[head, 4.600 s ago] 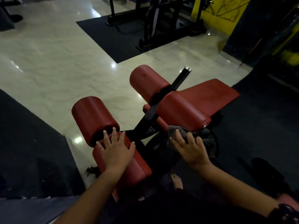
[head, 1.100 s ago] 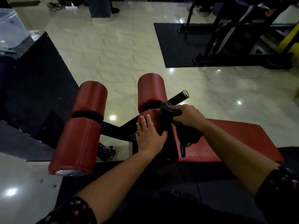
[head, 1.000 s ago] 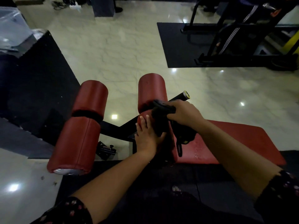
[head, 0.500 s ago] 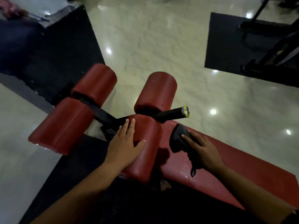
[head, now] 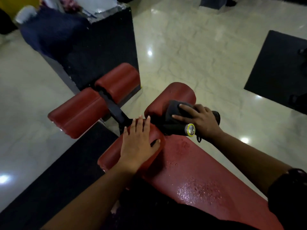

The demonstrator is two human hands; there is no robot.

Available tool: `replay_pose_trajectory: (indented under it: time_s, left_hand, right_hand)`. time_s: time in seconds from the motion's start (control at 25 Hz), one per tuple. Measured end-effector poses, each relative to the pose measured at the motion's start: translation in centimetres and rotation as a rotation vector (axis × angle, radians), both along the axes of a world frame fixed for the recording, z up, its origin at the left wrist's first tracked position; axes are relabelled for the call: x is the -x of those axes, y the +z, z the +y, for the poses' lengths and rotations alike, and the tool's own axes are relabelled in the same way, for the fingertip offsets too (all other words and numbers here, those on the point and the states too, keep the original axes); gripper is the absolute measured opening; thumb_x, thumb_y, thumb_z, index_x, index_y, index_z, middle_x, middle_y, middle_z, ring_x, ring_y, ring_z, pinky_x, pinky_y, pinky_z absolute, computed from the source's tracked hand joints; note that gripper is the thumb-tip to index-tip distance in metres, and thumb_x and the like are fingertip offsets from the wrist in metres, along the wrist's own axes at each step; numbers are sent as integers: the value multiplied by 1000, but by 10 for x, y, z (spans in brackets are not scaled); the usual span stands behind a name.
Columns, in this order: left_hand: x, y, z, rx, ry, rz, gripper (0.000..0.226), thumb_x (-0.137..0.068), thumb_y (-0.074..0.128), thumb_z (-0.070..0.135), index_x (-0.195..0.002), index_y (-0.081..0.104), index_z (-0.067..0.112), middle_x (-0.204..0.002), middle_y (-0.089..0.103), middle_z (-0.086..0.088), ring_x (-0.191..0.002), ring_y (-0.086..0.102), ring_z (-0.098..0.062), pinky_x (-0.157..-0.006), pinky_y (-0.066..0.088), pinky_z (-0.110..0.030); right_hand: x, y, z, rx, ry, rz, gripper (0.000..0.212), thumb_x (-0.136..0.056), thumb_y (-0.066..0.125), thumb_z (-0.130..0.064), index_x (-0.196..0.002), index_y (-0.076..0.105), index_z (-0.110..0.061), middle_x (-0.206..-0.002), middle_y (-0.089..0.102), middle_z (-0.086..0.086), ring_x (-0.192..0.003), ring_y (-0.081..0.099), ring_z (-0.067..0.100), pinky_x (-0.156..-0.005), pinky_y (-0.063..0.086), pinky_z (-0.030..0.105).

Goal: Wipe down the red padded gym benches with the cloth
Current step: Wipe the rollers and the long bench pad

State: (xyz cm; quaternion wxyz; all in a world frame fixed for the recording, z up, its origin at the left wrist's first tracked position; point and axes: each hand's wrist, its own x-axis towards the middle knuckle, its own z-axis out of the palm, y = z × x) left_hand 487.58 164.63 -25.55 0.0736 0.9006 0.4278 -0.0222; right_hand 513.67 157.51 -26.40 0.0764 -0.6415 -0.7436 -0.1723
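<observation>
Right hand [head: 201, 121] presses the dark grey cloth [head: 171, 113] onto the far red cylindrical roller pad [head: 172, 97], fingers spread nearly straight across it, at the head end of the red padded bench [head: 207, 176]. Left hand [head: 137, 145] lies flat, fingers straight, on the near red roller pad [head: 113, 158], holding nothing. Droplets speckle the bench's seat.

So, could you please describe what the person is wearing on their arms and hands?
Both forearms are bare, and neither the left hand nor the right hand wears a glove or visible ring. A dark sleeve covers the right upper arm; no pattern is discernible in the dim light.
</observation>
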Motion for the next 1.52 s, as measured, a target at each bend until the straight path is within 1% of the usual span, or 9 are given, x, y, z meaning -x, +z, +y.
replay_pose_trajectory:
  time_s: [0.2,0.32,0.44,0.6,0.72,0.92,1.12,1.32,1.52]
  left_hand:
    - [-3,-1,2,27,24,3,92,-86,24,72,-158,-4,22,-165,-1,-8,-152,1,-28,-120,15,-54]
    - [-3,-1,3,12,26,41,98,-80,12,77,-158,8,17,-164,13,-13,-150,14,-32,-116,24,-57]
    - [-3,-4,1,-30,20,40,94,-87,30,76,-155,20,12,-159,27,-17,-145,29,-35,-110,35,-58]
    - [-1,-1,2,-48,22,19,97,-85,20,79,-157,14,14,-161,22,-14,-148,24,-32,-114,31,-54]
    - [1,1,3,13,20,12,100,-77,9,78,-158,0,20,-165,4,-7,-152,8,-26,-119,17,-50]
    - [-1,1,3,3,7,30,90,-90,34,69,-157,-4,22,-165,2,-7,-152,3,-26,-120,15,-51]
    - [-8,5,12,-6,-57,91,92,-91,31,73,-156,-11,25,-165,-9,-1,-152,-6,-23,-121,5,-55]
    - [-12,-2,16,7,-77,82,90,-86,27,74,-157,-7,29,-166,-3,-1,-152,-5,-24,-120,13,-53]
    - [-13,-2,14,8,-68,71,90,-85,25,74,-157,-3,28,-166,0,-1,-152,-3,-25,-119,16,-54]
  right_hand:
    - [5,38,62,147,156,-133,57,-78,73,-39,-131,54,-49,-136,56,0,-86,58,34,-60,47,37]
    - [32,69,104,345,229,-281,51,-90,59,-36,-135,45,-56,-143,45,-4,-103,53,32,-70,47,40]
    - [70,80,140,430,253,-327,43,-97,48,-30,-135,47,-49,-134,48,-3,-113,49,30,-81,44,42]
    - [76,77,158,513,-2,-170,41,-94,50,-29,-135,50,-29,-126,54,7,-113,52,33,-84,46,43]
    - [45,64,123,452,4,-98,53,-94,50,-32,-145,36,-43,-137,42,7,-111,50,35,-81,47,42]
    - [-1,-9,10,58,13,190,62,-83,49,-36,-144,37,-37,-145,43,14,-82,56,37,-66,54,40]
    - [13,-112,-64,70,-234,345,113,-39,89,-8,-138,41,-34,-145,41,14,-72,55,37,-54,51,39]
    - [3,-75,-37,-461,-441,706,68,-73,68,-3,-136,50,-24,-141,43,17,-110,53,43,-88,50,45]
    - [-3,-4,35,-46,-70,351,68,-75,76,-18,-136,52,-37,-142,51,6,-95,58,40,-68,52,38]
